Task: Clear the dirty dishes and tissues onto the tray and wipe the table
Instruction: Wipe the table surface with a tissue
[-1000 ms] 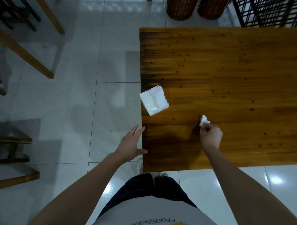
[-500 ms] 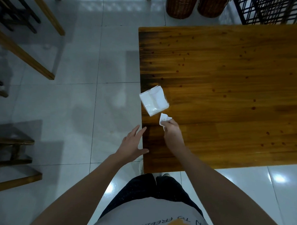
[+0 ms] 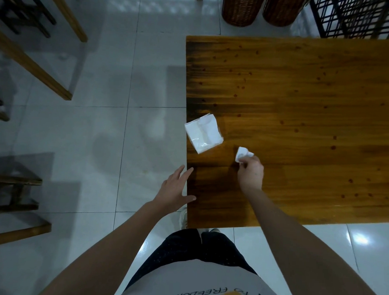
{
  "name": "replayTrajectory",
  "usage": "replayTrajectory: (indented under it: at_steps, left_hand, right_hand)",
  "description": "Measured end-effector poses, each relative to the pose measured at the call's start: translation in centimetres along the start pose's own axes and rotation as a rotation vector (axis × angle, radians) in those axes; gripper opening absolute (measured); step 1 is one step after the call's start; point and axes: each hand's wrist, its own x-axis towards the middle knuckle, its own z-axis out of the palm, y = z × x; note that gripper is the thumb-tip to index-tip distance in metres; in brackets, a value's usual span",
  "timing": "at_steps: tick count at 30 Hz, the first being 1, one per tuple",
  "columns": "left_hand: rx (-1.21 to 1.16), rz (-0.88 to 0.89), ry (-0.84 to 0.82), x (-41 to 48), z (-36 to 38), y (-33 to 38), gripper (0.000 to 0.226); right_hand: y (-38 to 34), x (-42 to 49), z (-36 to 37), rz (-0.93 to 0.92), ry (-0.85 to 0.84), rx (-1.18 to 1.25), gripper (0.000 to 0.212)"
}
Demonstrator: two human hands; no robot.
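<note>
My right hand [image 3: 251, 172] is pinching a wadded tissue [image 3: 242, 154] against the table [image 3: 301, 96]. My left hand [image 3: 174, 188] is spread open by the left edge, holding nothing. My worry: the tissue pack [image 3: 204, 135] hangs over that edge, so one wipe sweeping left could knock it onto the floor.
</note>
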Motion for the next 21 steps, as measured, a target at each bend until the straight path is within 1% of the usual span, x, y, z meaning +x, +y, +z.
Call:
replayTrajectory:
  at_steps: [3, 7, 9, 10, 13, 14, 16, 18, 19, 21]
  left_hand:
    - [0.021, -0.001, -0.001, 0.4, -0.2, 0.3, 0.088]
    - [0.034, 0.003, -0.006, 0.9, -0.4, 0.4, 0.087]
    - [0.031, 0.015, -0.017, 1.0, -0.5, 0.4, 0.086]
    - [0.029, 0.02, -0.019, 1.1, -0.5, 0.4, 0.086]
    - [0.023, 0.025, -0.006, 1.3, -0.6, 0.5, 0.085]
    - [0.021, 0.023, 0.001, 1.4, -0.7, 0.6, 0.084]
    - [0.008, 0.008, 0.007, 1.6, -1.0, 0.7, 0.083]
    - [-0.013, -0.008, 0.014, 1.8, -1.4, 0.9, 0.082]
    - [-0.023, -0.01, 0.021, 2.0, -1.6, 0.9, 0.082]
    - [-0.048, -0.015, 0.043, 2.5, -2.1, 1.1, 0.08]
  right_hand:
    - [-1.2, -1.3, 1.4, -0.117, -0.084, -0.015, 0.028]
    - [-1.0, -2.2, 2.1, -0.305, -0.194, -0.103, 0.029]
    - [-0.2, -1.8, 1.6, -0.352, -0.224, -0.146, 0.029]
    - [0.3, -1.5, 1.1, -0.345, -0.224, -0.154, 0.029]
    - [2.0, -0.3, -1.0, -0.217, -0.14, -0.098, 0.03]
    - [2.5, 0.2, -1.7, -0.139, -0.087, -0.05, 0.029]
    - [3.5, 1.3, -3.1, 0.073, 0.031, 0.067, 0.029]
    - [3.9, 2.0, -3.7, 0.256, 0.095, 0.149, 0.03]
    - [3.7, 2.1, -3.7, 0.285, 0.097, 0.168, 0.029]
    - [2.4, 1.9, -3.0, 0.222, 0.064, 0.174, 0.027]
